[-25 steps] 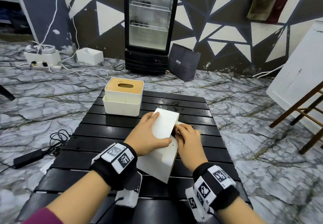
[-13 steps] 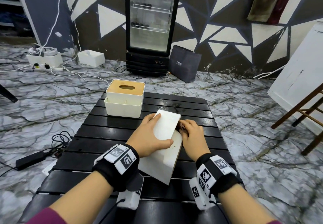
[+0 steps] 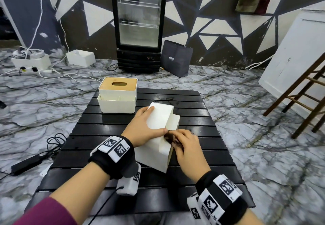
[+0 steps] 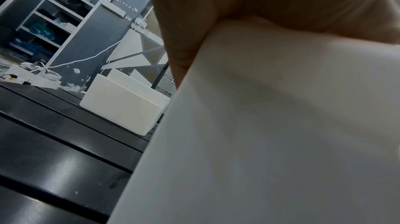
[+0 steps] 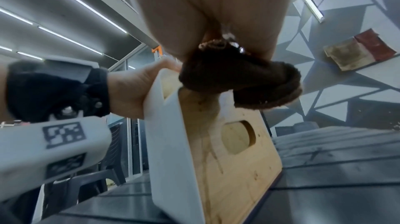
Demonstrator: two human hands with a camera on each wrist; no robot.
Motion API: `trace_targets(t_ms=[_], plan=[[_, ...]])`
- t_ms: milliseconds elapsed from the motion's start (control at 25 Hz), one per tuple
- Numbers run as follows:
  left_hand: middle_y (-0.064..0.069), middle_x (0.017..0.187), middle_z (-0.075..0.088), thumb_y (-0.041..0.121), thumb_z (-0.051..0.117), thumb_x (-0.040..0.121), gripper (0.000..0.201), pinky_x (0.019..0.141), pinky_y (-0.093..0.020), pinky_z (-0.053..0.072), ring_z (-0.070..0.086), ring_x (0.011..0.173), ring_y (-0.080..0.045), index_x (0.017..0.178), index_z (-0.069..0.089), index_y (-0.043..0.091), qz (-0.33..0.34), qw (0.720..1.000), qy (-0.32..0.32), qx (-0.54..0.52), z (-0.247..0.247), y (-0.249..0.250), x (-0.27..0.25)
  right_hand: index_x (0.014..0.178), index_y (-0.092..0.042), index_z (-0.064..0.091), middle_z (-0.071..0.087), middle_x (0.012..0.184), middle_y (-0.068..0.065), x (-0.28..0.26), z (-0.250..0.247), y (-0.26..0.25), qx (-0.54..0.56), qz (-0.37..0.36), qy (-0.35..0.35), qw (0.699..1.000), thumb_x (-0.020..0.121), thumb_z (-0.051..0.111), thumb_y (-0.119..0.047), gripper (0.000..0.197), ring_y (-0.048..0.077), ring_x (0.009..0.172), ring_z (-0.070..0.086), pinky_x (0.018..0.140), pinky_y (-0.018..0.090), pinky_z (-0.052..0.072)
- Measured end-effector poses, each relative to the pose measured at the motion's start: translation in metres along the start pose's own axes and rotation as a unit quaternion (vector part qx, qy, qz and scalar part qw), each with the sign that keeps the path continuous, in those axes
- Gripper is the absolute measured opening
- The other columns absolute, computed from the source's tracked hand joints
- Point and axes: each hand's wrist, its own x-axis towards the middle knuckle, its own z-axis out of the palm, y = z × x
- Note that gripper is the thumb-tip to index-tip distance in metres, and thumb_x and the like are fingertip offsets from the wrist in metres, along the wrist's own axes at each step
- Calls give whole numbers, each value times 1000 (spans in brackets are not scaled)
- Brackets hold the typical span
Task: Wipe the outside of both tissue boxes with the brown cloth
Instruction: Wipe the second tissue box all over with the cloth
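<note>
On the black slatted worktop (image 3: 202, 147), the nearer tissue box (image 3: 154, 154) lies tipped on its side, wooden lid facing right. The right hand (image 3: 188, 147) has its fingers curled around the brown cloth (image 5: 236, 80), pressed to the box's upper edge. The left hand (image 3: 142, 128) clasps the box's top. Beyond, the second tissue box (image 3: 117, 100) stands upright. Farther off, a dark bag (image 3: 175, 60) on the floor carries small white lettering, too small to read.

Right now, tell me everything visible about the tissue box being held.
The held tissue box is white with a light wooden lid that has an oval slot. It is tipped on its side on the black slatted table, lid facing right. The left hand grips its upper face; the right hand presses the brown cloth against the lid's edge.
</note>
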Motion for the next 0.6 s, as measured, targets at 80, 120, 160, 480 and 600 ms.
trace_targets(t_ms=[80, 120, 160, 480, 600], plan=[[3, 155, 16, 49, 70, 76, 93, 105, -17, 16, 19, 141, -11, 148, 20, 20, 7, 999, -30, 13, -7, 2, 0, 112, -24, 59, 54, 112, -4, 3, -9, -3, 13, 1, -18, 1000, 84, 54, -2, 36, 22, 104, 48, 89, 10, 30], [3, 156, 15, 48, 65, 80, 86, 109, -20, 14, 17, 143, -12, 149, 19, 23, 12, 999, -40, 14, -10, 2, 0, 109, -22, 60, 54, 109, -6, 4, -13, -5, 28, 3, -9, 1000, 81, 58, -3, 34, 20, 104, 50, 90, 14, 34], [3, 157, 15, 50, 62, 82, 82, 110, -21, 13, 16, 143, -12, 148, 20, 26, 15, 999, -44, 10, -13, 1, 0, 106, -20, 60, 53, 106, -7, 7, -16, -7, 44, 3, 2, 999, 80, 60, -3, 32, 18, 103, 52, 90, 15, 37], [2, 156, 15, 43, 61, 86, 70, 102, -12, 10, 17, 142, -10, 146, 29, 26, 26, 999, -17, -11, -5, -6, -6, 112, -15, 60, 58, 115, -2, 1, 0, -21, 0, -28, -3, 1000, 82, 53, -2, 33, 14, 97, 38, 85, 1, 23], [4, 156, 14, 38, 60, 86, 68, 100, -10, 10, 16, 142, -8, 146, 29, 25, 27, 999, -19, -14, -5, -7, -6, 112, -18, 60, 59, 113, -5, -3, -4, -17, 5, -44, -14, 999, 82, 56, -4, 33, 13, 95, 39, 86, 0, 24]])
